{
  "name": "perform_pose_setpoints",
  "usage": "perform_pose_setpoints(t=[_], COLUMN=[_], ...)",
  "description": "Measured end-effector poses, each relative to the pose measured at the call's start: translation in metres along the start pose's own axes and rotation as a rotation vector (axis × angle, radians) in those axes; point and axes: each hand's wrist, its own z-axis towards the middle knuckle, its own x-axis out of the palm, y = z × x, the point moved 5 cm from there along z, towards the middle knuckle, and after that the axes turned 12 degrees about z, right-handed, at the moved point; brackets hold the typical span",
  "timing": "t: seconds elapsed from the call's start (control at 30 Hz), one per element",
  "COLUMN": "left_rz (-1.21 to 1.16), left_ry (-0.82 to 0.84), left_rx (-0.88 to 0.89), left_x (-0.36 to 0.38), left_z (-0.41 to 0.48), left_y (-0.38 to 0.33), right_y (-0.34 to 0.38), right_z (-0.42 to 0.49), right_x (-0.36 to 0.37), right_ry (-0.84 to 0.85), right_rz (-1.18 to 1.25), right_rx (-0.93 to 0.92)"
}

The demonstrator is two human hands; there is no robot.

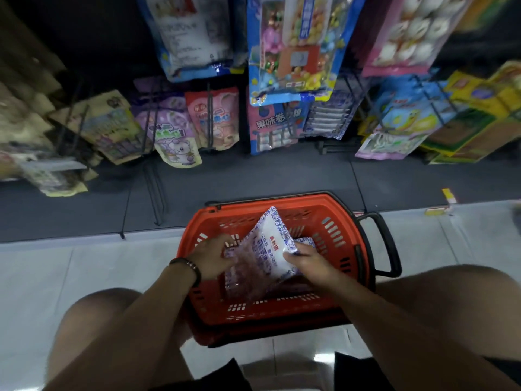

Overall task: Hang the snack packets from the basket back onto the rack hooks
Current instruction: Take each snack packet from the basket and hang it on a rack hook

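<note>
Basket (332,221): red plastic, slotted walls, on the pale floor between the person's knees, at 6 o'clock from the rack; its black handle (386,244) is swung out to 3 o'clock, past the rim.

Packet (267,249): white with a blue patterned border and red print, tilted up inside the basket, top corner pointing toward 12 o'clock and rising to about the level of the far rim. More packets of the same kind lie under it (how many, I cannot tell).

Left hand (211,261): inside the basket at the packet's 9 o'clock edge, fingers curled and pressed on the pile's left side; a dark bracelet (189,268) sits on the wrist.

Right hand (307,261): at the packet's 3 o'clock edge, thumb and fingers pinching that edge.

Rack (152,131): dark wire, at 12 o'clock beyond the basket, hooks loaded with bright packets; matching blue-and-white packets (327,119) hang at about 1 o'clock.

Dark mat (253,176): a bare strip between the basket's far rim and the lowest hanging packets.

Open room: the near rim runs close to the thighs at 5 and 7 o'clock; pale floor lies free at 9 o'clock and at 3 o'clock beyond the handle.
</note>
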Motion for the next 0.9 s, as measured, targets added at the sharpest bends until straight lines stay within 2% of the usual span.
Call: perform_pose_setpoints(t=[0.07,0.17,0.2,0.3,0.37,0.47,0.53,0.73,0.83,0.9], left_rz=[-0.08,-0.341,-0.427,-0.655,-0.73,-0.875,-0.951,-0.938,-0.841,-0.645], left_ry=[-0.077,-0.281,-0.285,-0.167,-0.159,-0.278,-0.374,-0.472,-0.599,-0.706], left_rx=[0.034,0.227,0.291,0.324,0.314,0.28,0.264,0.307,0.162,0.105], left_x=[-0.006,-0.035,-0.044,-0.053,-0.055,-0.061,-0.066,-0.077,-0.081,-0.079], left_z=[-0.011,-0.036,-0.044,-0.058,-0.067,-0.083,-0.092,-0.11,-0.12,-0.132], left_y=[-0.005,-0.024,-0.031,-0.043,-0.049,-0.061,-0.071,-0.111,-0.123,-0.135], right_y=[0.027,0.079,0.097,0.144,0.168,0.188,0.187,0.163,0.165,0.169], right_z=[-0.02,-0.051,-0.064,-0.1,-0.119,-0.136,-0.147,-0.159,-0.163,-0.165], right_x=[-0.005,-0.005,-0.005,0.0,0.001,-0.009,-0.011,-0.009,-0.016,-0.017], right_ry=[0.071,0.252,0.291,0.334,0.308,0.161,0.123,0.107,0.028,-0.024], right_rz=[0.048,-0.014,-0.049,-0.109,-0.08,0.069,0.139,0.011,0.04,0.042], right_rx=[-0.003,-0.034,-0.059,-0.153,-0.227,-0.357,-0.445,-0.537,-0.586,-0.621])
